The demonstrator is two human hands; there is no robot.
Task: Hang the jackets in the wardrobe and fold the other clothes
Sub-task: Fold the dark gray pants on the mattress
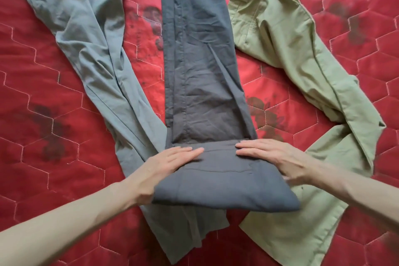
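Dark grey trousers (200,67) lie lengthwise down the middle of the bed, their near end folded over into a thick flap between my hands. My left hand (164,166) lies flat on the flap's left side, fingers stretched toward the middle. On the flap's right side rests my right hand (274,157), its fingers flat on the fold's upper edge and its thumb at the cloth's side. A pale grey-green pair of trousers (86,39) lies spread at the left, and its leg runs under the dark pair. An olive green pair (302,67) lies crumpled at the right.
All the clothes rest on a red quilted bedspread (43,114) with hexagon stitching and dark flower prints, which fills the whole view. Bare quilt shows at the far left, the far right and between the garments.
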